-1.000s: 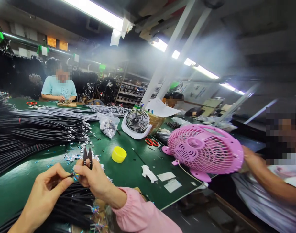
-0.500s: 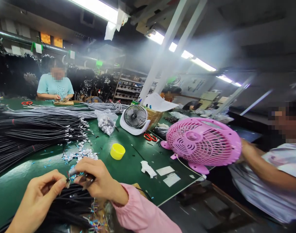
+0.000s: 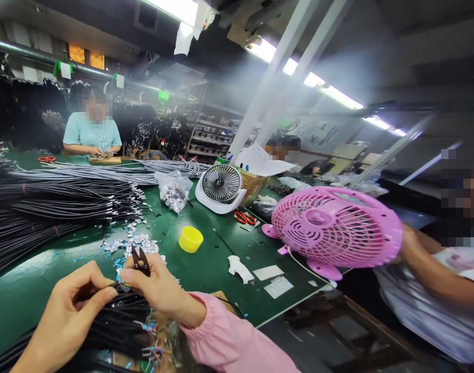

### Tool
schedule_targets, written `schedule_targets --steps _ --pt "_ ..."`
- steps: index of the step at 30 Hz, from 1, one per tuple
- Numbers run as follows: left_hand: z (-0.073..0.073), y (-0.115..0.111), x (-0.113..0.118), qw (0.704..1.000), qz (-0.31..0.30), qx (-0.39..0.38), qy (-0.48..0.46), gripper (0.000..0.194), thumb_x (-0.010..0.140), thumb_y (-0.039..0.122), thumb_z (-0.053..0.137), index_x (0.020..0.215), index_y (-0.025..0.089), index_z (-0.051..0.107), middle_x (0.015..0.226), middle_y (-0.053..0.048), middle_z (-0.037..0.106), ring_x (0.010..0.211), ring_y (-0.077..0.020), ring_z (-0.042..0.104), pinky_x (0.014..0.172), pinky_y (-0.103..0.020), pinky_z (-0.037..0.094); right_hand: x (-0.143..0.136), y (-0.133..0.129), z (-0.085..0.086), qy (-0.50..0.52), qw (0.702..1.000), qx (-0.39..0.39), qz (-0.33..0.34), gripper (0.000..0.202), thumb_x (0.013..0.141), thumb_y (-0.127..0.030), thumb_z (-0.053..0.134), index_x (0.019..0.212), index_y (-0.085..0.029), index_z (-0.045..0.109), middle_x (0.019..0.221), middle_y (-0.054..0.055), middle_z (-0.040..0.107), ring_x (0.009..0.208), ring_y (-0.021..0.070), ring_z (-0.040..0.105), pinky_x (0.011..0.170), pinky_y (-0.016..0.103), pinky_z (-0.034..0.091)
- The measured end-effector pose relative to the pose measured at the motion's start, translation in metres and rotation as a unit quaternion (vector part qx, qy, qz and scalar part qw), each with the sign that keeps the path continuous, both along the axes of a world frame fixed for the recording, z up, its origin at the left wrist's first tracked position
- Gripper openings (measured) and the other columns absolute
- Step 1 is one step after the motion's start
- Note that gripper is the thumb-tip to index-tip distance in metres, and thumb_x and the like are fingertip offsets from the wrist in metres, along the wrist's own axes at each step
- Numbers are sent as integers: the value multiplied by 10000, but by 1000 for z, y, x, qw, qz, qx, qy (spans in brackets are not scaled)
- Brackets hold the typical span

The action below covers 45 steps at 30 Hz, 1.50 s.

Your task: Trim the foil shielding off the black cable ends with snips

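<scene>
My left hand (image 3: 75,305) is closed in a pinch on a black cable, whose end is mostly hidden by the fingers. Close beside it, my right hand (image 3: 159,285), in a pink sleeve, grips small black snips (image 3: 141,260), their two blades apart and pointing up. Under both hands lies a bundle of black cables (image 3: 116,324) with coloured wire ends (image 3: 155,352) showing at the right. Just beyond the hands is a scatter of silvery foil scraps (image 3: 138,241) and tiny blue bits.
Long black cables (image 3: 66,204) fill the green table's left. Beyond the hands stand a yellow tub (image 3: 190,239), a plastic bag (image 3: 173,191), a white fan (image 3: 221,186) and orange scissors (image 3: 245,218). A pink fan (image 3: 333,228) is at the right, by a co-worker's arm (image 3: 427,256). Another person (image 3: 92,132) sits opposite.
My right hand has turned the snips from lying towards the cable end to pointing upward. My left hand keeps its pinch, a little further right. The view has shifted slightly.
</scene>
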State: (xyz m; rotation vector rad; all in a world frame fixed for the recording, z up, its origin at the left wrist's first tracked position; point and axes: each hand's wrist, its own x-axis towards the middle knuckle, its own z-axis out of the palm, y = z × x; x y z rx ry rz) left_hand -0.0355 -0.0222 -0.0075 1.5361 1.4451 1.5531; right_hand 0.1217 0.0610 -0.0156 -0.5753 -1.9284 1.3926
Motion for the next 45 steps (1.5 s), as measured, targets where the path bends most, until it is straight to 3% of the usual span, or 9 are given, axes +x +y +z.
schedule_targets --steps 8,14,19,21,25,30,34,38,45 --pt "22 3 5 990 -40 61 123 375 852 325 561 491 229 599 457 69 529 397 -73 478 400 -114 389 2 -8 16 12 993 105 -45 373 803 -362 648 537 -214 433 523 -42 425 505 100 352 488 243 314" --pt "18 -3 0 988 -21 65 141 401 862 343 542 479 223 545 456 75 489 401 -78 450 412 -124 392 6 4 26 51 977 105 -177 316 876 -288 498 579 -210 425 521 -51 386 493 95 367 483 219 331" --pt "13 -3 -3 993 -5 28 118 465 884 433 528 472 216 532 462 68 451 407 -85 407 382 -152 352 7 1 15 47 945 323 -27 104 873 -209 560 825 -186 649 789 38 643 677 135 569 633 245 453" --pt "16 -1 -1 994 -18 14 111 489 874 455 528 450 212 511 444 66 422 393 -85 370 354 -164 319 6 -1 13 45 967 250 19 125 874 -238 576 778 -190 640 761 33 641 663 135 566 621 245 451" --pt "22 -2 6 996 -34 -10 81 452 835 439 566 446 212 538 459 62 441 414 -86 377 385 -166 337 1 -7 12 9 997 -67 36 372 841 -412 644 573 -201 496 515 -45 460 449 91 390 449 238 326" --pt "21 -12 18 998 41 -55 -1 310 773 456 660 552 240 630 573 61 524 547 -104 469 515 -174 374 -4 -8 15 5 983 -172 -60 331 737 -309 699 524 -201 471 443 -75 342 417 70 278 406 230 204" --pt "18 -14 19 997 65 -28 -9 415 728 606 736 550 247 629 579 50 521 576 -125 474 519 -194 390 3 6 27 134 954 -233 -136 335 737 -375 659 553 -213 431 484 -77 366 410 58 220 380 214 166" --pt "15 -14 18 995 103 -1 -15 438 705 649 751 560 253 632 583 52 531 575 -123 470 513 -184 414 8 9 36 157 963 -121 -185 257 751 -377 667 628 -193 536 550 -58 472 476 73 361 448 197 312" --pt "11 -17 23 989 144 20 -12 185 691 339 736 559 262 631 545 73 503 507 -101 459 469 -173 405 3 -11 18 51 982 99 -152 157 806 -337 702 819 -181 706 748 19 650 653 147 554 609 259 444"
